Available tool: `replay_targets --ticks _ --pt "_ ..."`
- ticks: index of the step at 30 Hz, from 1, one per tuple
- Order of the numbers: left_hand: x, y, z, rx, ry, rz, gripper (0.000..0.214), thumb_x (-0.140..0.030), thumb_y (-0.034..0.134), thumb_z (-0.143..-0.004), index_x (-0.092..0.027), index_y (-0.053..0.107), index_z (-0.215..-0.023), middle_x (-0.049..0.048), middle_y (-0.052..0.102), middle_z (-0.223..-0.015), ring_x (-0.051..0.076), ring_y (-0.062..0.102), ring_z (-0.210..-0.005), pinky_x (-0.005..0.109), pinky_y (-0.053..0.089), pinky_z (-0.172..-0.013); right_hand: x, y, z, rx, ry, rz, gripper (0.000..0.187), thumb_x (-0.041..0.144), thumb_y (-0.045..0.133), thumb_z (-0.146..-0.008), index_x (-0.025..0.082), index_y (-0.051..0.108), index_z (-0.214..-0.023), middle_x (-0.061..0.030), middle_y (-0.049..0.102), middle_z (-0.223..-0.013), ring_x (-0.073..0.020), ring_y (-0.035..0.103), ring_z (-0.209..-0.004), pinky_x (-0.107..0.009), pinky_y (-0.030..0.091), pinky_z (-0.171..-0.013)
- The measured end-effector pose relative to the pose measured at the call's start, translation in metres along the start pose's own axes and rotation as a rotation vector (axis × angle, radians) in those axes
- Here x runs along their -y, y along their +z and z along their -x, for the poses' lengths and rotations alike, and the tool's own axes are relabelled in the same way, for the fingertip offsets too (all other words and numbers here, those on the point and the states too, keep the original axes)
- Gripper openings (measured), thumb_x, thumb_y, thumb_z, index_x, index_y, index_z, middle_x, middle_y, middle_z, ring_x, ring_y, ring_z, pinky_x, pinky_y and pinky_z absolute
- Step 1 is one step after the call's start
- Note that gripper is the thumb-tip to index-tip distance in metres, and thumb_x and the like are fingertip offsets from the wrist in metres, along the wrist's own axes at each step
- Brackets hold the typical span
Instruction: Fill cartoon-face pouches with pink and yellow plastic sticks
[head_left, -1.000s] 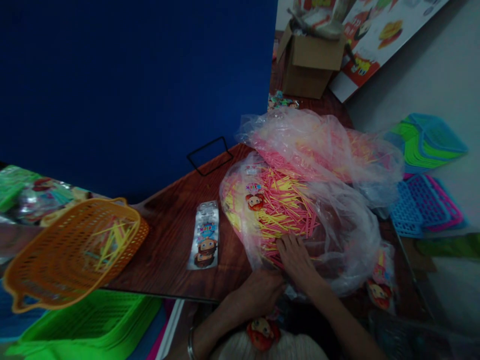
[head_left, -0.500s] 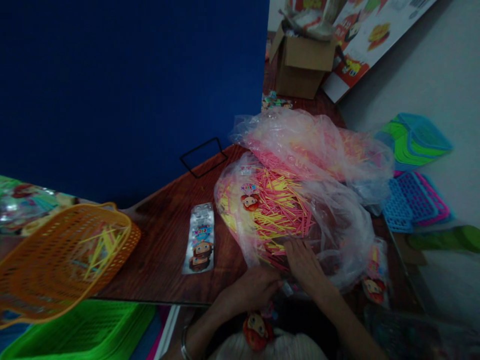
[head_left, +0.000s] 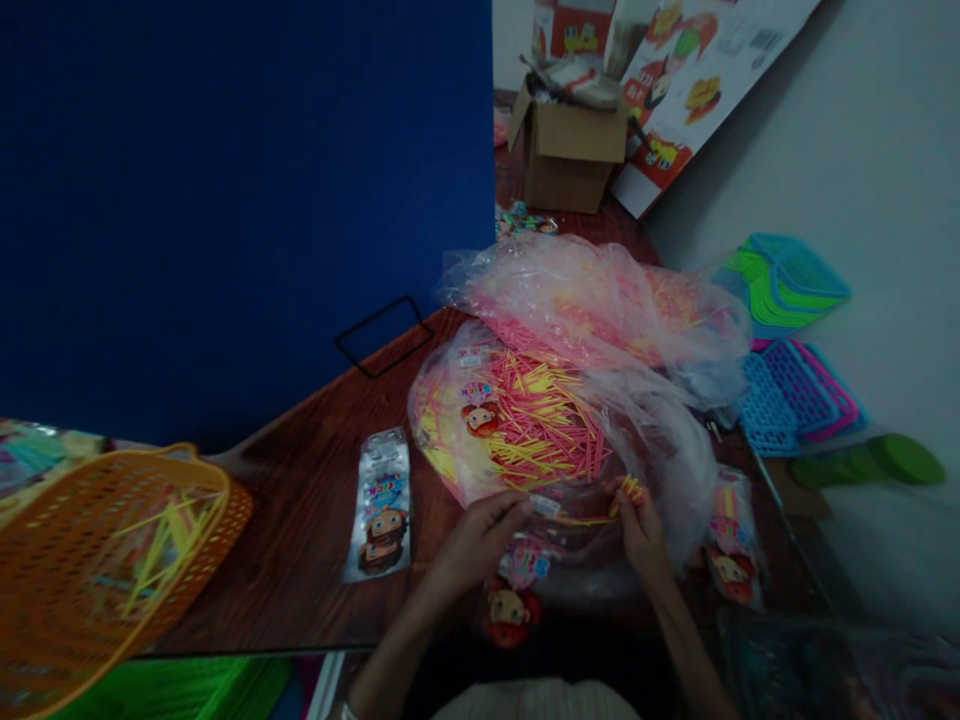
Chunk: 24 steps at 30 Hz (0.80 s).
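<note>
My left hand (head_left: 484, 535) is closed on the upper edge of a clear printed packet (head_left: 525, 562) with a red-haired cartoon figure, hanging at the table's front edge. To its right, my right hand (head_left: 643, 532) pinches a small bunch of yellow and pink sticks (head_left: 631, 488), their ends pointing up. A large clear plastic bag (head_left: 675, 440) lies open just beyond both hands, full of loose pink and yellow sticks (head_left: 551, 420). Another printed packet (head_left: 480, 412) rests on the left part of that bag.
A second bag of sticks (head_left: 585, 295) lies behind. Silvery packets (head_left: 382, 510) lie to the left, and a filled packet (head_left: 731, 540) to the right. An orange basket (head_left: 45, 560) holds some sticks. A blue panel (head_left: 247, 200), cardboard box (head_left: 574, 150) and stacked baskets (head_left: 795, 285) stand around.
My right hand has come out of the loose sticks, moving right, with a small bunch in its fingers. The left hand and its packet have risen slightly. The view has shifted right.
</note>
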<state>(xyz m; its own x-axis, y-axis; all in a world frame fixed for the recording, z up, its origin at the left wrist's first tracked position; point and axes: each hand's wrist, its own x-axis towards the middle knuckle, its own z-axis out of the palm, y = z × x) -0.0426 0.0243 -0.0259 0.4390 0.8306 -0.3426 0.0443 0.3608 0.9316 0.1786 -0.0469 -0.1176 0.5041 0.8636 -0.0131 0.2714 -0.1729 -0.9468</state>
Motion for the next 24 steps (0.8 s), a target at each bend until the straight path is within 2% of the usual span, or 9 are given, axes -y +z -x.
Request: replay_targets --ticks 3,6,9,13,17,24 --pt "0.001 0.006 -0.01 -0.099 -0.073 0.17 0.021 -0.036 0.065 -0.071 -0.016 0.067 -0.073 0.0016 0.067 -0.07 0.015 0.059 -0.066 0.023 0.046 -0.063 -0.002 0.004 0.001 -0.005 -0.021 0.01 0.028 0.043 0.041 -0.087 0.018 0.053 -0.094 -0.0053 0.064 -0.086 -0.0182 0.059 -0.084 -0.034 0.047 -0.078" --pt "-0.001 0.011 -0.017 -0.245 -0.056 0.382 0.02 -0.034 0.069 -0.067 -0.016 0.064 -0.074 -0.0002 0.066 -0.066 0.012 0.059 -0.061 0.021 0.046 -0.06 -0.001 0.005 0.004 0.05 -0.049 0.033 0.027 0.042 0.037 -0.09 0.019 0.051 -0.094 -0.0046 0.063 -0.084 -0.0167 0.059 -0.081 -0.031 0.048 -0.075" --pt "-0.005 0.014 -0.022 -0.325 -0.026 0.538 0.021 -0.031 0.071 -0.066 -0.016 0.062 -0.077 -0.0005 0.067 -0.066 0.01 0.059 -0.058 0.02 0.047 -0.059 -0.001 0.002 0.008 0.079 -0.067 0.072 0.027 0.042 0.035 -0.091 0.019 0.051 -0.092 -0.0049 0.062 -0.084 -0.0164 0.058 -0.08 -0.031 0.048 -0.075" --pt "-0.01 0.018 -0.026 -0.358 -0.052 0.68 0.028 -0.025 0.075 -0.059 -0.016 0.059 -0.08 -0.0008 0.068 -0.067 0.011 0.061 -0.057 0.021 0.049 -0.057 0.008 0.001 0.012 0.032 -0.086 0.051 0.028 0.041 0.033 -0.091 0.02 0.05 -0.088 -0.0049 0.061 -0.082 -0.0166 0.058 -0.08 -0.031 0.048 -0.076" --pt "-0.009 0.018 -0.03 -0.371 -0.052 0.7 0.028 -0.023 0.076 -0.057 -0.016 0.059 -0.079 -0.0033 0.066 -0.061 0.011 0.059 -0.052 0.02 0.048 -0.053 0.024 0.004 0.011 0.039 -0.109 0.019 0.027 0.04 0.033 -0.091 0.021 0.05 -0.083 -0.0036 0.06 -0.076 -0.0165 0.058 -0.075 -0.031 0.048 -0.073" --pt "0.0 0.016 -0.038 -0.34 -0.063 0.658 0.023 -0.025 0.072 -0.064 -0.015 0.064 -0.083 0.0023 0.071 -0.077 0.015 0.066 -0.068 0.025 0.052 -0.066 0.045 0.012 0.007 0.14 -0.169 0.006 0.026 0.038 0.03 -0.092 0.021 0.048 -0.086 -0.0044 0.06 -0.077 -0.0168 0.058 -0.076 -0.031 0.047 -0.074"
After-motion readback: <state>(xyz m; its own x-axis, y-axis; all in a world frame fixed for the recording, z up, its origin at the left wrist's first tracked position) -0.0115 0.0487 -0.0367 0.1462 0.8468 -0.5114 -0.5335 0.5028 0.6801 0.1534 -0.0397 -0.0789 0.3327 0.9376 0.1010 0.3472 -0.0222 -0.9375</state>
